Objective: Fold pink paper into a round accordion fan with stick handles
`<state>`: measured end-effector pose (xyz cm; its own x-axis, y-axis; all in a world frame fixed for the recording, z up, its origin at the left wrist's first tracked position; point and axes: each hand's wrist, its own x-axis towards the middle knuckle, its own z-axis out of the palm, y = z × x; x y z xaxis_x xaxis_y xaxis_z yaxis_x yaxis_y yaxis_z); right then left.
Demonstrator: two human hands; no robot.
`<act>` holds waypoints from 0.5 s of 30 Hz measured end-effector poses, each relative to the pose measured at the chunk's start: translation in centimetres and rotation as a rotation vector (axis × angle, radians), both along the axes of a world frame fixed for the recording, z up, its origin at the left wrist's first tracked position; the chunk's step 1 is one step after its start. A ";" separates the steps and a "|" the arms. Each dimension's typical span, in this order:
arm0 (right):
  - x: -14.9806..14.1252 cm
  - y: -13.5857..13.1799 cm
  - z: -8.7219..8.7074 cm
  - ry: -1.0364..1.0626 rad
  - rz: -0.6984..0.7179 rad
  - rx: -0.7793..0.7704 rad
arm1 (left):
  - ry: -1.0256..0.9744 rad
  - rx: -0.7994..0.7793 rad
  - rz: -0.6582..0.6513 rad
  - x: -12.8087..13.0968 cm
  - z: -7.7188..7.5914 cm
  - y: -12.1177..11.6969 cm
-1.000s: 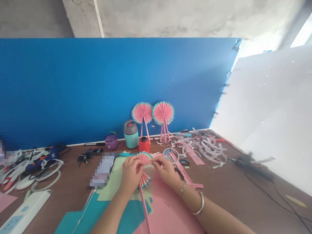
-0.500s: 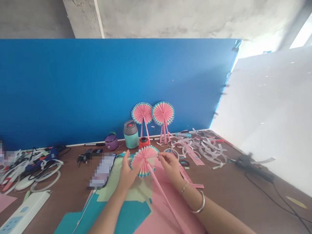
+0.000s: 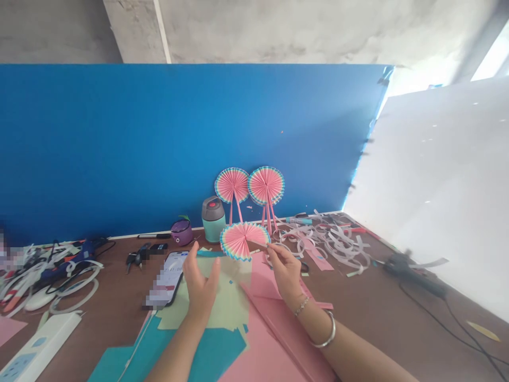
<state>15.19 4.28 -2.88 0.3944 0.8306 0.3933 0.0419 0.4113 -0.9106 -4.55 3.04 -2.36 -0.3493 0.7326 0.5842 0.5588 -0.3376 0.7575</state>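
Note:
A round pleated paper fan (image 3: 238, 240), pink with a yellow and blue rim, is held tilted above the table. Thumb and fingers of my right hand (image 3: 284, 268) pinch it at its right side, by what looks like a thin pink edge or strip. My left hand (image 3: 201, 278) is off to the left of the fan, thumb and fingers spread, holding nothing. Under both hands lie sheets of pink paper (image 3: 260, 331), pale yellow-green paper (image 3: 210, 302) and teal paper (image 3: 214, 347). A long folded pink strip (image 3: 274, 331) rests on the pink sheet.
Two finished-looking fans (image 3: 266, 185) lean on the blue partition (image 3: 139, 148). Nearby are a teal flask (image 3: 214, 225), a purple pot (image 3: 182, 232) and curled white strips (image 3: 338, 239). A phone (image 3: 170, 276) and power strip (image 3: 40, 345) lie left; a black cabled tool (image 3: 413, 273) right.
My left hand has let go of the fan and moved left, opening. The fan has risen and tilted back in my right hand, which shifted slightly right.

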 end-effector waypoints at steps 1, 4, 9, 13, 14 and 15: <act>0.0 0.0 0.0 -0.003 0.013 0.010 | 0.043 0.064 -0.007 -0.1 0.0 0.0; -0.2 -0.4 0.2 -0.141 0.056 0.107 | 0.204 0.233 -0.063 -0.2 0.3 -0.3; -0.8 -1.5 1.0 -0.465 0.116 0.337 | 0.536 0.256 -0.143 0.6 1.0 -1.3; -1.1 -2.2 1.7 -0.494 0.157 0.385 | 0.541 0.048 -0.163 1.5 0.2 -1.3; -1.2 -2.3 1.8 -0.483 0.164 0.382 | 0.505 0.001 -0.161 1.6 -0.1 -1.1; -1.2 -2.4 1.8 -0.469 0.169 0.368 | 0.463 -0.039 -0.169 1.6 -0.4 -1.0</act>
